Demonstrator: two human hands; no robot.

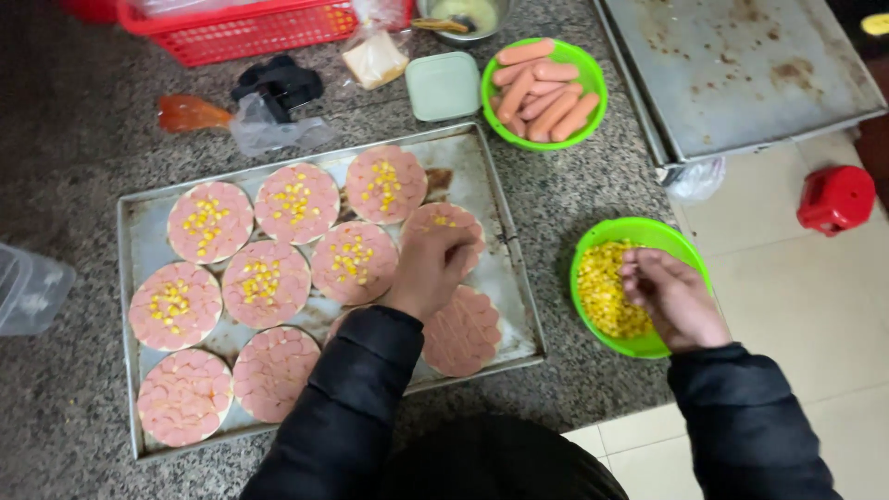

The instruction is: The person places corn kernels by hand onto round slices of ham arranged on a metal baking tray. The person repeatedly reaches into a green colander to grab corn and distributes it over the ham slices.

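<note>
- The speckled grey stone table [83,120] carries everything and fills most of the view; pale floor tiles show at the right.
- A second bare metal sheet [741,65] lies at the top right, overhanging the table edge.
- The metal baking tray [139,241] holds ten round bases covered with pink sausage slices; seven carry yellow corn, and three near the front edge have none.
- A red plastic basket [250,28] stands at the top edge.
- A green bowl of whole sausages [542,88] sits behind the tray.
- The green bowl of corn kernels [648,236] stands right of the tray, at the table's edge.
- The left hand [431,268] hovers over the tray, fingers bunched together and pointing down just above the corn-sprinkled round [444,222] at the tray's right side; whether kernels are pinched in it cannot be told.
- The right hand [671,296] dips into the corn bowl, fingers curled together on the kernels.
- A small red stool [836,197] stands on the floor.
</note>
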